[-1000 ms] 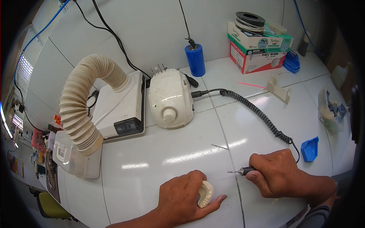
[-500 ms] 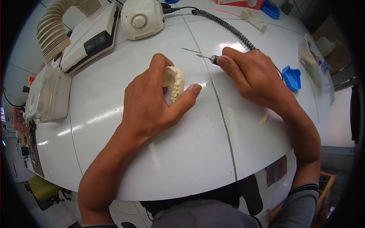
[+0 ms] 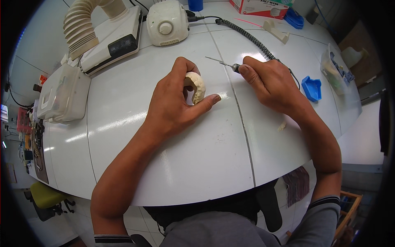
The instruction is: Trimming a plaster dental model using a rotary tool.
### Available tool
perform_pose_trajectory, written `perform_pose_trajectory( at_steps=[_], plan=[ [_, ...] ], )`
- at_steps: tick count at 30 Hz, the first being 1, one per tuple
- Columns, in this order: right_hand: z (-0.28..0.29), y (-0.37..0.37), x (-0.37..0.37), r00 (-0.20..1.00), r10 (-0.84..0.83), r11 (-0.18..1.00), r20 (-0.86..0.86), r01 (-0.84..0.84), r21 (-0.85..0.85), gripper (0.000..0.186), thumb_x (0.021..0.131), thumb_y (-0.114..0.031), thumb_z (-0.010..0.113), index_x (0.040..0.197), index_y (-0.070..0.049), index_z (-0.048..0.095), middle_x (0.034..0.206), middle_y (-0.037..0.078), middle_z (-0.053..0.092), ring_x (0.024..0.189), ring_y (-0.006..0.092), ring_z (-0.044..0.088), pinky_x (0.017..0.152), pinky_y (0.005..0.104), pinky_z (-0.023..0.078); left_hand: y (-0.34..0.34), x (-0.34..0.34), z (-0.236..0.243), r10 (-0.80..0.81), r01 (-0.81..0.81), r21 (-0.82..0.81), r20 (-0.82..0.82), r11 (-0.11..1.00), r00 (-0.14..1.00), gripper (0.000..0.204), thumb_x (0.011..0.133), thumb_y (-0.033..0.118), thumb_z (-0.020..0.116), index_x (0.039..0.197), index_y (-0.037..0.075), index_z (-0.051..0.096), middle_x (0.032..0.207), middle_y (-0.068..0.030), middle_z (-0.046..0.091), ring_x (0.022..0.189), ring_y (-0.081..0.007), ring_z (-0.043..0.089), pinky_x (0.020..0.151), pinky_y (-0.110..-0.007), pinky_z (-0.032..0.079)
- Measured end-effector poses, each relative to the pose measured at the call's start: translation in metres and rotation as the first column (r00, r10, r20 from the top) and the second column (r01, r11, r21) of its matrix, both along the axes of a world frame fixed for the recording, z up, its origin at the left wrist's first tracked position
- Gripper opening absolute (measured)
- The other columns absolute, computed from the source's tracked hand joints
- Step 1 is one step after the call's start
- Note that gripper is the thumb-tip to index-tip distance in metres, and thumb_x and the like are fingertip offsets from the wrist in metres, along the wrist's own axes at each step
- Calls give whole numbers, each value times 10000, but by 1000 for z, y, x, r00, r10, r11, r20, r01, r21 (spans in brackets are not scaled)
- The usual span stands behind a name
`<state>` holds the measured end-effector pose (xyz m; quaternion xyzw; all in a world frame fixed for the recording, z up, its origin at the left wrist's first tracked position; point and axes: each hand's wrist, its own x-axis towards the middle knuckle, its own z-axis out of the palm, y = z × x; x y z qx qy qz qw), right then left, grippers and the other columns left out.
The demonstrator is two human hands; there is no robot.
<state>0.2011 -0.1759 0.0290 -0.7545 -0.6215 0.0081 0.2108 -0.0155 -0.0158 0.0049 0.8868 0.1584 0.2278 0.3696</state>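
Note:
My left hand (image 3: 172,101) holds a cream plaster dental cast (image 3: 199,87), a horseshoe-shaped arch with a row of teeth. Its fingers curl behind the cast, and the thumb extends along the near side. To the right, my right hand (image 3: 269,84) grips a dark rotary handpiece (image 3: 235,68) like a pen, most of it hidden in the fist. A slim metal bur sticks out of its tip toward the left, apart from the cast. Just beyond the bur, a thin metal rod (image 3: 212,59) appears to lie on the white tabletop (image 3: 205,160).
A white control box (image 3: 168,24) with a dial stands at the back, its coiled cable (image 3: 251,37) running toward my right hand. Behind left are a ribbed suction hose (image 3: 76,31) and a plastic box (image 3: 66,94). A blue tray (image 3: 311,88) and a clear bin (image 3: 333,70) sit right.
The cast has turned in my left hand, so its tooth row shows at a different angle. My right hand keeps its grip on the handpiece. The whole view has shifted slightly.

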Motion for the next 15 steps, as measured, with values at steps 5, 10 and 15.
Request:
perform_pose_trajectory(
  at_steps=[5,10,15],
  plan=[
    [-2,2,-1,1000,2,1000,-13,-2,-20,493,1169,-441,516,888,-68,675,585,138,596,551,350,616,571,503,457,2,0,-7,11,-4,-68,99,998,995,471,889,238,864,1141,66,506,763,-50,603,645,-129,589,603,-300,474],
    [-11,1,-3,991,107,988,81,-115,103,510,1163,-475,520,858,-84,637,576,119,594,544,349,623,549,484,454,-1,5,-4,13,-11,101,-21,995,1000,392,871,257,806,1076,57,540,706,-107,631,631,-221,652,630,-345,509],
    [-10,0,-8,977,167,978,136,-181,101,479,1141,-470,564,869,-84,643,603,118,639,543,344,640,534,479,460,-4,8,-7,66,-12,368,-134,930,989,394,871,320,814,1041,63,568,726,-154,674,632,-346,694,613,-419,528]
  ],
)
